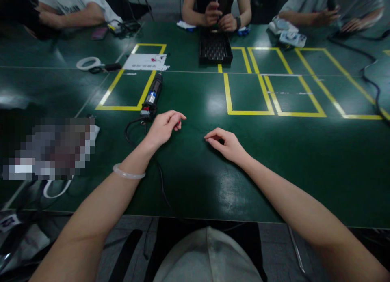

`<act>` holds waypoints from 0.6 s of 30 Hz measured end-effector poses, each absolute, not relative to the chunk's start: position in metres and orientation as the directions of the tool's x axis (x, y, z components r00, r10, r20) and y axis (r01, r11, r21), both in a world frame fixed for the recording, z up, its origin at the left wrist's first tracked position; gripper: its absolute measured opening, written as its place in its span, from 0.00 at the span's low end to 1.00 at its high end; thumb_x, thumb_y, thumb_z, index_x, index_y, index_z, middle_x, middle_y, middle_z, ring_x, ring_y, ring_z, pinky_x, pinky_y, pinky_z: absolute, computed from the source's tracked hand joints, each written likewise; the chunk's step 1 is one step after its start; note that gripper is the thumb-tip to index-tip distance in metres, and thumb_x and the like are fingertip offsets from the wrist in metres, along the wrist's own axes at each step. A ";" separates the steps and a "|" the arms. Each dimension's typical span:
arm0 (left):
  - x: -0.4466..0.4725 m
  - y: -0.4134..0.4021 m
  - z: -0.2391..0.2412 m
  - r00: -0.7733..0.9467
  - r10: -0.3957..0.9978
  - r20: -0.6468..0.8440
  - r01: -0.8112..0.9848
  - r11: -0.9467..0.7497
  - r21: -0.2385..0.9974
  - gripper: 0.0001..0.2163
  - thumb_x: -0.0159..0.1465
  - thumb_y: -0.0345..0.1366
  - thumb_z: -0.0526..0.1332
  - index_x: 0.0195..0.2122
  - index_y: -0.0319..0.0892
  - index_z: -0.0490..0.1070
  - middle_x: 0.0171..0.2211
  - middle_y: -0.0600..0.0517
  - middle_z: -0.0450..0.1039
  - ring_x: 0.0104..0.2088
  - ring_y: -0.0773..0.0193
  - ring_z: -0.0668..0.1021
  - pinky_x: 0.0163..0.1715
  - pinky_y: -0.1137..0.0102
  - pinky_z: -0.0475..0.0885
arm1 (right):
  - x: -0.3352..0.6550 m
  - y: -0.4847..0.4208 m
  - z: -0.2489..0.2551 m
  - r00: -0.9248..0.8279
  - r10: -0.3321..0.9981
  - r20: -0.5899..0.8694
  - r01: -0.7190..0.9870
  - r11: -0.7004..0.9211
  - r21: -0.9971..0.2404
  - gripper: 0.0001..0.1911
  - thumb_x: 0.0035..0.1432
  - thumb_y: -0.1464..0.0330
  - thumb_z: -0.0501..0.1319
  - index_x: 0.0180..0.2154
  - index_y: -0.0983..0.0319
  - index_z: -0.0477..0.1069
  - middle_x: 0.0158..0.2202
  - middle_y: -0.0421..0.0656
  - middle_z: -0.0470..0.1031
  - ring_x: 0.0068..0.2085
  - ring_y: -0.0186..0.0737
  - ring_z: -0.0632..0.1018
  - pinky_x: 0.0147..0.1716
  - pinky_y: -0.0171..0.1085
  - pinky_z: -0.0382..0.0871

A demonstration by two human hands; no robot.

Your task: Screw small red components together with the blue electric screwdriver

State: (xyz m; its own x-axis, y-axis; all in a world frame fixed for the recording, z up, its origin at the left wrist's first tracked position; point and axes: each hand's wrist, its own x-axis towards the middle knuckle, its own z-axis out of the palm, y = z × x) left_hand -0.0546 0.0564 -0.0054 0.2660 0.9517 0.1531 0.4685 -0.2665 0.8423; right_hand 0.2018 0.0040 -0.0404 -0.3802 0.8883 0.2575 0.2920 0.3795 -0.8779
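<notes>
My left hand [164,127] rests on the green table [195,168] with its fingers loosely curled and nothing in them. A clear bangle sits on that wrist. My right hand [225,144] lies a short way to the right, fingers curled down, thumb tucked under, also holding nothing. A black electric screwdriver [152,96] with a blue band lies just beyond my left hand, its cable [158,172] running under my left wrist toward the table's near edge.
Yellow tape boxes [248,111] mark the table. A black parts tray [215,48] stands at the far middle before another person's hands [217,19]. A paper sheet [145,62], a tape roll [88,63] and other seated people lie at the far side. A blurred patch is at left.
</notes>
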 end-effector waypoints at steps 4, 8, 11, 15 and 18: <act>-0.019 0.028 -0.003 0.434 0.899 0.055 0.294 -0.199 0.935 0.19 0.73 0.47 0.53 0.54 0.38 0.72 0.23 0.55 0.64 0.23 0.68 0.68 0.25 0.73 0.64 | 0.199 0.004 -0.040 -0.400 0.912 0.095 0.044 0.122 -0.992 0.12 0.62 0.60 0.64 0.43 0.61 0.75 0.34 0.42 0.79 0.34 0.37 0.79 0.36 0.38 0.74; -0.006 0.013 -0.003 0.545 0.839 -0.002 0.243 -0.156 0.957 0.20 0.73 0.46 0.54 0.60 0.39 0.66 0.24 0.57 0.63 0.22 0.69 0.68 0.22 0.74 0.61 | 0.196 0.002 -0.039 -0.468 0.883 0.034 -0.124 -0.028 -0.992 0.19 0.56 0.57 0.71 0.44 0.61 0.73 0.33 0.40 0.79 0.32 0.34 0.79 0.33 0.35 0.75; -0.004 0.010 -0.005 0.577 0.817 -0.017 0.242 -0.150 0.959 0.22 0.73 0.47 0.54 0.62 0.39 0.64 0.24 0.57 0.65 0.22 0.69 0.68 0.22 0.74 0.62 | 0.193 0.000 -0.038 -0.492 0.870 0.043 -0.170 -0.048 -0.984 0.19 0.54 0.57 0.73 0.40 0.61 0.71 0.32 0.40 0.79 0.32 0.34 0.79 0.33 0.34 0.75; -0.004 0.012 -0.008 0.550 0.835 -0.004 0.200 -0.127 0.971 0.19 0.73 0.47 0.53 0.55 0.38 0.67 0.26 0.55 0.68 0.24 0.69 0.71 0.25 0.73 0.66 | 0.193 0.001 -0.038 -0.476 0.877 0.068 -0.192 -0.028 -0.981 0.19 0.54 0.57 0.73 0.39 0.60 0.70 0.32 0.39 0.78 0.32 0.33 0.79 0.33 0.34 0.75; -0.005 0.015 -0.009 0.513 0.858 0.023 0.178 -0.132 0.975 0.16 0.73 0.48 0.54 0.44 0.38 0.68 0.28 0.52 0.72 0.27 0.68 0.74 0.29 0.72 0.70 | 0.194 0.003 -0.039 -0.419 0.904 0.086 -0.198 0.002 -0.980 0.21 0.52 0.57 0.74 0.40 0.60 0.70 0.32 0.39 0.77 0.31 0.32 0.78 0.33 0.34 0.75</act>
State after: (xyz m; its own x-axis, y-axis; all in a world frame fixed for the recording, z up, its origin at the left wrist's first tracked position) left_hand -0.0052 0.0150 -0.0094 0.5134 0.8578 0.0228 0.1775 -0.1322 0.9752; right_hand 0.1944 0.0026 -0.0390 -0.4189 0.9039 0.0864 -0.1977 0.0020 -0.9803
